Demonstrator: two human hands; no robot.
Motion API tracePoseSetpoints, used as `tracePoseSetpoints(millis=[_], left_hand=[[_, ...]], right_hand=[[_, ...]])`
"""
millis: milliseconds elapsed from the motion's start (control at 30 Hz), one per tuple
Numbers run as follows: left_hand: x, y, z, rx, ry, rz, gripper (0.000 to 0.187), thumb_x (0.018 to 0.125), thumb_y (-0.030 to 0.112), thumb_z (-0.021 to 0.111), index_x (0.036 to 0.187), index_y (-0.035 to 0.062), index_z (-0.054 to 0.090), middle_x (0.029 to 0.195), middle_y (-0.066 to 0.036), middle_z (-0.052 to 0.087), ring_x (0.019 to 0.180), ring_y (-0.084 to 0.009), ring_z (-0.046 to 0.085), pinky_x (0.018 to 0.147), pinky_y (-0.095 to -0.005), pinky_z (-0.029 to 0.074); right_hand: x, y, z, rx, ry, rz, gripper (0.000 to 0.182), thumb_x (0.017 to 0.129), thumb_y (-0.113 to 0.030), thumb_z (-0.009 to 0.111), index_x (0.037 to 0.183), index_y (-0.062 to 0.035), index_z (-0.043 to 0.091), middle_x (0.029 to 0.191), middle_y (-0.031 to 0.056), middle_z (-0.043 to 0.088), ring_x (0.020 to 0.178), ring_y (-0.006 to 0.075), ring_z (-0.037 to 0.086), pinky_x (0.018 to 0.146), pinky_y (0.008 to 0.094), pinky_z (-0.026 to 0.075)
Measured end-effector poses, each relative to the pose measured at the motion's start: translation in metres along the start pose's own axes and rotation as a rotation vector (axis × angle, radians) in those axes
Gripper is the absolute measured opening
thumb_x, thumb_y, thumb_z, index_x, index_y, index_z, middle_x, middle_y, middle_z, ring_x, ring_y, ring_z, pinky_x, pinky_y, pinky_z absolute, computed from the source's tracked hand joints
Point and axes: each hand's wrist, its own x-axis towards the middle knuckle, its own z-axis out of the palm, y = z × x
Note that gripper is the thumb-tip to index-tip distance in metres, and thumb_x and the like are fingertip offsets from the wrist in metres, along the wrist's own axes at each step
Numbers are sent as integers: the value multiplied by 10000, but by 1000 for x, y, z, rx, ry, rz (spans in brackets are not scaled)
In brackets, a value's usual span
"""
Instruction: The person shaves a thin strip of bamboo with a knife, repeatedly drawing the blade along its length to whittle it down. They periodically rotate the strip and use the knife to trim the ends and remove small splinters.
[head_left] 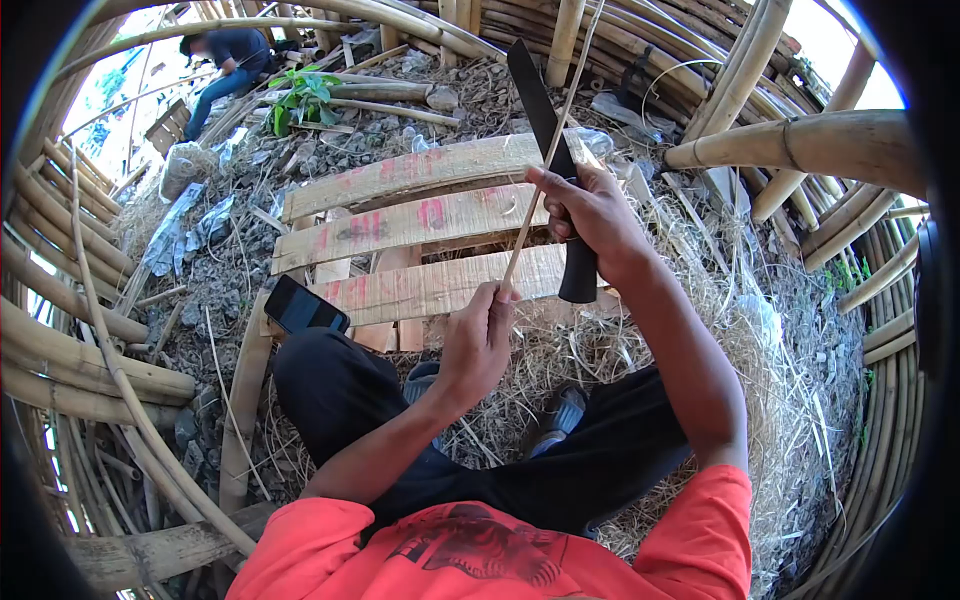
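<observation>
My right hand (597,215) is closed round the black handle of a machete (534,95), its dark blade tilted up and to the left. A thin bamboo strip (527,220) runs from my left hand up past the blade and out at the top of the view. Between thumb and fingers, my left hand (478,343) pinches the strip near its lower end. My right thumb lies against the strip, where it crosses the blade. Beneath both hands is a low slatted wooden pallet (400,221) with red marks.
A phone (303,307) rests at the pallet's left corner, by my knee. Pale bamboo shavings (700,400) cover the ground around my feet. Bamboo poles (800,145) jut in from the right. Beyond a green plant (300,98), another person (228,62) sits at far left.
</observation>
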Motion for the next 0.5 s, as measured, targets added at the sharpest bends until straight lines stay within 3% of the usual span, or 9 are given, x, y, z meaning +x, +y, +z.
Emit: tracePoseSetpoints(millis=[100,200,367,400,500], left_hand=[[2,-10,-1,-181,-56,-139,306,1042,291,369,993,28,515,624,49,355,527,-30,326,462,-210,287],[3,14,-14,-664,-212,-392,326,1041,334,353,974,54,507,607,57,326,481,-24,278,409,-206,231],[5,21,-21,-820,-150,-396,293,1038,341,358,940,91,475,599,62,293,450,-25,241,382,-200,196],[6,23,-24,-829,-138,-403,283,1038,336,360,937,95,469,599,63,290,451,-25,242,384,-198,199],[5,30,-33,-822,-51,-328,266,1038,326,367,936,102,468,603,66,284,450,-25,236,384,-199,195]], right_hand=[[-4,-3,2,-21,-2,29,224,903,-245,664,914,-47,560,626,-51,471,453,34,429,433,192,356],[-8,-3,5,-2,-6,38,221,917,-255,641,929,-54,550,655,-43,482,482,34,435,450,189,363],[-11,4,6,-20,60,-111,261,939,-291,602,1036,-52,563,689,-34,470,528,28,422,481,195,367],[-11,7,0,-322,96,-228,335,943,-258,586,1165,-10,547,694,-23,483,570,48,436,495,235,365],[-29,-4,7,-487,78,-197,450,923,-190,603,1330,-41,479,701,-19,482,569,60,423,517,247,359]])
